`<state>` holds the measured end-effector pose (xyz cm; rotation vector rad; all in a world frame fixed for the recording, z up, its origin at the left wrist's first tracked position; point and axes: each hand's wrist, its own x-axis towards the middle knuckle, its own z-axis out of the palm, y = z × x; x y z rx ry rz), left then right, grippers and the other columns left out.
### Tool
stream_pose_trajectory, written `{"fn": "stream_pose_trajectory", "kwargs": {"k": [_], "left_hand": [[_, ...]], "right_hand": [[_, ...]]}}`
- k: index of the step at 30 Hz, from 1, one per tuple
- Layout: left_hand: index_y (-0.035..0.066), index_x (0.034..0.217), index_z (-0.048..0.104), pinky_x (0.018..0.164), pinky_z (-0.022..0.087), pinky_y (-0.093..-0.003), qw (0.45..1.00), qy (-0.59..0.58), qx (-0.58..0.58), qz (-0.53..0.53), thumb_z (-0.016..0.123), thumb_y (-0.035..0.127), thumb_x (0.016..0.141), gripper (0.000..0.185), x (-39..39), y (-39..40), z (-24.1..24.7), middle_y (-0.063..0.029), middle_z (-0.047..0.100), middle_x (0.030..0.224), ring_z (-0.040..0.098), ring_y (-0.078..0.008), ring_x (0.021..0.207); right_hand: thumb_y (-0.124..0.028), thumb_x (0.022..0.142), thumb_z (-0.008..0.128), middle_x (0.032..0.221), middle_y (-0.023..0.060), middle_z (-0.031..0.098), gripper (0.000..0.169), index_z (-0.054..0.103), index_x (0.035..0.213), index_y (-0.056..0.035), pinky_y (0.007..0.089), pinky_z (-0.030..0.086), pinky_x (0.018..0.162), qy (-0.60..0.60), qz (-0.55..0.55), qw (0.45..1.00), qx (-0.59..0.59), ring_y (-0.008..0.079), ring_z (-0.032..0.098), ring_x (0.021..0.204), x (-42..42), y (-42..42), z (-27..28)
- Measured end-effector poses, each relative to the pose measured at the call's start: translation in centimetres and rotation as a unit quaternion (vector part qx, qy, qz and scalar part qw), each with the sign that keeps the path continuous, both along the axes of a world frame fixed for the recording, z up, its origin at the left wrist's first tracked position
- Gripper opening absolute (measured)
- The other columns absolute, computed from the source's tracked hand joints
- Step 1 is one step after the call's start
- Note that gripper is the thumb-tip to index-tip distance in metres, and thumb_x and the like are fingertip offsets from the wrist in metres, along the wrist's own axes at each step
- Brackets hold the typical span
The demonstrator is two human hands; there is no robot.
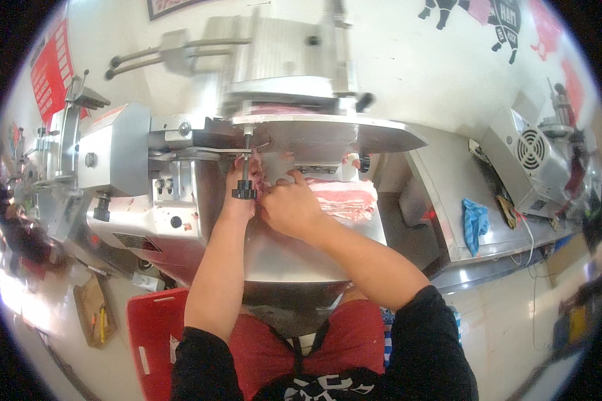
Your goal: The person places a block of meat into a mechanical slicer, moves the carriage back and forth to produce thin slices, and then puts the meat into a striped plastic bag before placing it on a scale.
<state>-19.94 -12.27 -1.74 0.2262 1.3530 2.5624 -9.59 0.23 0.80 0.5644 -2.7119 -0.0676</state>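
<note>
My left hand point(237, 193) is under the slicer blade's edge, partly hidden behind a black knob point(244, 190) on a threaded rod. A ragged raw meat slice point(258, 173) lies at its fingers. Close beside it, my right hand point(293, 208) has curled fingers touching the same slice, the thumb side towards the left hand. A layered stack of thin, streaky pink-and-white meat slices point(346, 196) rests on the steel receiving plate point(301, 260), just right of my right hand. Above both hands runs the broad steel blade point(321, 134) of an electric meat slicer.
The slicer's carriage point(281, 55) is blurred behind the blade. Its motor housing point(113, 150) stands at left. A blue cloth point(475, 225) and a vented steel machine point(527, 155) sit on the right-hand counter point(441, 185). A red plastic crate point(153, 346) is low at left.
</note>
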Motion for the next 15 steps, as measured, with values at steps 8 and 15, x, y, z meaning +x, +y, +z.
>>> {"fn": "stream_pose_trajectory", "kwargs": {"k": [8, 15], "left_hand": [[0.016, 0.114, 0.063, 0.069, 0.045, -0.0291, 0.985, 0.066, -0.107, 0.116, 0.061, 0.035, 0.101, 0.022, 1.5, 0.5, 0.9, 0.0008, 0.062, 0.095, 0.055, -0.0138, 0.081], [0.01, 0.121, 0.064, 0.09, 0.049, -0.0342, 0.986, 0.095, -0.088, 0.107, 0.054, 0.031, 0.105, 0.028, 0.2, 0.6, 0.4, -0.0034, 0.067, 0.11, 0.062, -0.0171, 0.101]], "right_hand": [[-0.03, 0.082, 0.075, 0.138, 0.0264, 0.053, 0.079, 0.04, 0.142, 0.0068, 0.0538, 0.039, 0.112, 0.105, -0.014, 0.972, -0.21, 0.0449, 0.05, 0.13, -0.9, -0.3, 0.5], [-0.018, 0.076, 0.077, 0.123, 0.0298, 0.058, 0.077, 0.039, 0.136, 0.011, 0.0498, 0.046, 0.103, 0.135, 0.008, 0.958, -0.255, 0.0449, 0.057, 0.117, -1.5, -0.3, 0.5]]}}
